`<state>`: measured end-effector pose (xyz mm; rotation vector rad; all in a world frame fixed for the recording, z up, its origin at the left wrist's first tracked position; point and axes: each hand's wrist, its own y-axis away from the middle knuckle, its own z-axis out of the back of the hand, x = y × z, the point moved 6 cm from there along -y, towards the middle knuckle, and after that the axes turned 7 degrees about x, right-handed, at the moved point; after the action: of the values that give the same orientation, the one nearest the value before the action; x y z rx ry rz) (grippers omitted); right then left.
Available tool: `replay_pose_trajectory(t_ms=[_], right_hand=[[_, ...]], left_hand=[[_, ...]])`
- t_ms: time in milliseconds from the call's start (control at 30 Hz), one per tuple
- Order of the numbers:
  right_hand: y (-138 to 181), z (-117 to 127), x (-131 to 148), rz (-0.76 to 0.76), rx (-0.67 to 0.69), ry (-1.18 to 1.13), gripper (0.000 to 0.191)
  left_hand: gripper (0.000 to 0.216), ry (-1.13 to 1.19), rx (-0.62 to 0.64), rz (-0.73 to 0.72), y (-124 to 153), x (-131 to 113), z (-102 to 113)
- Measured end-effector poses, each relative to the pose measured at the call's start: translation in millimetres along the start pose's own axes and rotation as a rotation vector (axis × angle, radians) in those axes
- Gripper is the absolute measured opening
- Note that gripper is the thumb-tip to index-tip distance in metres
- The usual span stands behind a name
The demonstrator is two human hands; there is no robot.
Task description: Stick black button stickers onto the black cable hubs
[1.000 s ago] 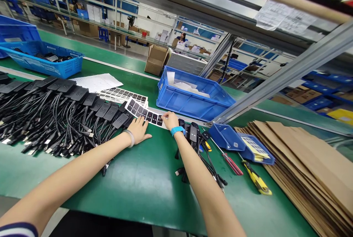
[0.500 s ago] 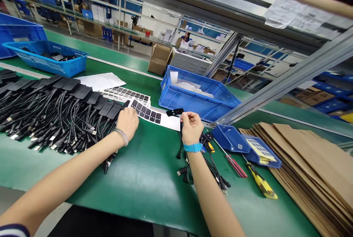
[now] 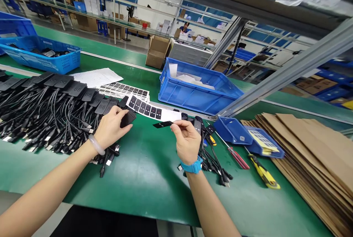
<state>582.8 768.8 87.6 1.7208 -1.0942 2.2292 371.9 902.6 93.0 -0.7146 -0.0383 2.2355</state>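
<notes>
My right hand (image 3: pixel 189 139) pinches a black sticker label (image 3: pixel 162 124) by one end, above the green bench. My left hand (image 3: pixel 111 126) has its thumb and fingers around a flat black cable box (image 3: pixel 128 118) at the right end of a long row of similar boxes with cables (image 3: pixel 63 115). Between and beyond my hands lies a white label sheet (image 3: pixel 145 109) with several black stickers on its left part and bare backing on the right. More label sheets (image 3: pixel 121 89) are stacked behind it.
Behind the sheets stands a blue crate (image 3: pixel 193 92) with papers; a blue basket (image 3: pixel 66 58) is at left. Right of my right hand lie finished-looking cables (image 3: pixel 212 161), a red screwdriver (image 3: pixel 238 157), a yellow-handled tool (image 3: pixel 264 172), small blue bins (image 3: pixel 234 130) and stacked cardboard (image 3: pixel 309 156).
My left hand has moved from the label sheet's left end toward me and left, onto a black cable box. My right hand has brought the sticker label lower and to the left, tilting it flatter.
</notes>
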Motion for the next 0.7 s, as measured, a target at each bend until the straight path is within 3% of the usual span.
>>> replay_pose_trajectory(t_ms=[100,200,267,367,433,567,700], right_hand=[[3.4,-1.2,6.8,0.039,0.035,-0.057,0.005],[6.0,-2.0,6.7,0.033,0.039,-0.125,0.005],[7.3,-2.5,1.8,-0.017,0.039,-0.15,0.008],[8.6,-5.3,-6.2,-0.122,0.064,-0.179,0.012],[9.0,-8.8,-8.3,-0.179,0.088,-0.214,0.013],[10.7,-20.7,-7.6,-0.262,0.151,-0.252,0.016],[17.3,-34.7,-13.7,-0.352,0.217,-0.2,0.02]], left_hand=[[0.045,0.686,0.055,0.035,5.8,-5.3,-7.8],[0.039,1.308,0.184,0.23,12.9,-11.1,-35.3],[0.032,1.563,0.252,0.372,19.3,-14.1,-57.6],[0.024,1.699,0.327,0.507,28.8,-16.7,-84.7],[0.028,1.7,0.362,0.516,32.9,-19.6,-93.6],[0.043,1.683,0.402,0.464,36.3,-26.9,-95.4],[0.039,1.709,0.414,0.415,37.5,-32.8,-95.4]])
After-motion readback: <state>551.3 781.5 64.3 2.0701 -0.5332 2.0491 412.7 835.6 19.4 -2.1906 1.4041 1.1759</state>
